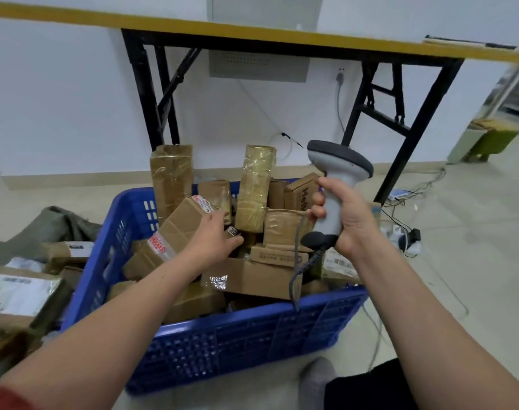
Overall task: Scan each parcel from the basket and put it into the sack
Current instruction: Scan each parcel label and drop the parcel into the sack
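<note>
- The step in hand looks like picking the next parcel: the left hand [214, 235] lies on the upper edge of a tilted parcel [175, 232] with red-printed tape, thumb on top and fingers reaching past the edge. Whether it has truly clenched on the box cannot be told.
- That parcel sits inside the blue basket [252, 324], leaning on the boxes under it.
- Right of that grip, the right hand [345, 220] is wrapped firmly round the handle of the scanner [338, 170], head raised. Its cord [299, 270] hangs down over the parcels below the hand.
- Next move, judged: lift the parcel free, turn its label toward the scanner, then carry it left to the sack [60, 223], where other parcels already lie.
- Just beyond the left fingers, tall taped parcels [255, 187] stand upright and could topple or snag the lift.
- Farther behind stands a folding table [282, 37]; loose cables [406, 208] lie on the floor right of the scanner hand.
</note>
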